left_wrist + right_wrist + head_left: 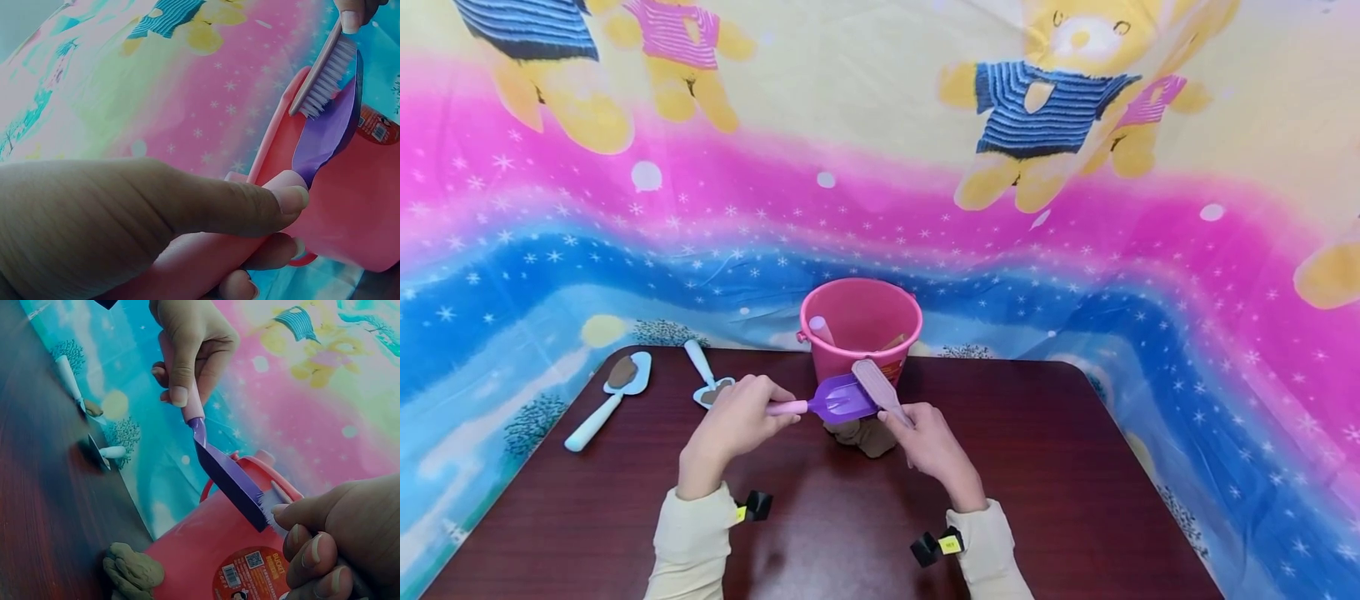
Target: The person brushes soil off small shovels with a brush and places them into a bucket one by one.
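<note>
A purple toy shovel (842, 399) with a pink handle is gripped by my left hand (737, 425), thumb along the handle in the left wrist view. My right hand (932, 446) holds a pinkish-grey brush (877, 387) by its handle. White bristles (328, 78) touch the shovel's purple blade in the left wrist view. Both tools are held in the air in front of the pink bucket (859, 292). Below them a lump of brown clay (872, 440) lies on the table, partly covered by the shovel in the head view.
On the dark table (827, 533), a pale blue shovel (606, 408) with a brown lump lies at left. A second pale blue trowel (700, 364) with brown material is partly behind my left hand. A pink handle (822, 329) pokes up inside the bucket. Patterned cloth (865, 192) hangs behind.
</note>
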### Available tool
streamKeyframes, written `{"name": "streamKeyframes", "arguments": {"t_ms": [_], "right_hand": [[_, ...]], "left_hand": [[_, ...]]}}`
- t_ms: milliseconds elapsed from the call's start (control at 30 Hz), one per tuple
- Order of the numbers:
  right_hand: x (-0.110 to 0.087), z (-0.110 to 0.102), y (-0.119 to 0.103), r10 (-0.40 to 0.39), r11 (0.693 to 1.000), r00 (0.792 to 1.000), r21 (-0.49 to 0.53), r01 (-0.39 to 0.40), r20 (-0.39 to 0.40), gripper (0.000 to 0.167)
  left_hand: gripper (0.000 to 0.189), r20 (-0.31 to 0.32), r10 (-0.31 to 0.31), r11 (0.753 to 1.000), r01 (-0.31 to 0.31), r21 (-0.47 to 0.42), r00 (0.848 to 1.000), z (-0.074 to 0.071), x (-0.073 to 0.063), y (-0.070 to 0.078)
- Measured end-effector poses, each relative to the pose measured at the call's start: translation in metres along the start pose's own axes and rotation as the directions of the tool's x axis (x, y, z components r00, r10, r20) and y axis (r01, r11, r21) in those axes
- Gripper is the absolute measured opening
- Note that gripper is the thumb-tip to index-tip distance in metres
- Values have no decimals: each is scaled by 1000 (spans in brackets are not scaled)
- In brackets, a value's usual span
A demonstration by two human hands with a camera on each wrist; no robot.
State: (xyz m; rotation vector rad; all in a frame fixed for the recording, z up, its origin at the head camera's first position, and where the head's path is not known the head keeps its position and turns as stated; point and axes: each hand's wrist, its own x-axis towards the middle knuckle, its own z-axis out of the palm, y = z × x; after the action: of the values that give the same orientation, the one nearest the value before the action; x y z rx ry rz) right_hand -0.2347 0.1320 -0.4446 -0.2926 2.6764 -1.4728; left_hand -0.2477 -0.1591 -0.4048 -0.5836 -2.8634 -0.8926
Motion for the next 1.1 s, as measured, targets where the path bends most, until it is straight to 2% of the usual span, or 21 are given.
{"name": "streamKeyframes", "arguments": {"t_ms": [700, 933, 1100], "right_hand": [[-2, -6, 2, 25, 1000, 999, 5, -25, -42, 36], [-1, -2, 2, -2, 1000, 1000, -1, 2, -24, 36], [-1, 4, -1, -16, 1000, 1000, 7, 16, -5, 38]], "left_hand": [[19, 4, -26, 1000, 26, -7, 1000, 5, 1, -1], [18, 8, -33, 999, 33, -11, 999, 8, 2, 0], [18, 3, -15, 1000, 15, 3, 1000, 9, 3, 1]]}}
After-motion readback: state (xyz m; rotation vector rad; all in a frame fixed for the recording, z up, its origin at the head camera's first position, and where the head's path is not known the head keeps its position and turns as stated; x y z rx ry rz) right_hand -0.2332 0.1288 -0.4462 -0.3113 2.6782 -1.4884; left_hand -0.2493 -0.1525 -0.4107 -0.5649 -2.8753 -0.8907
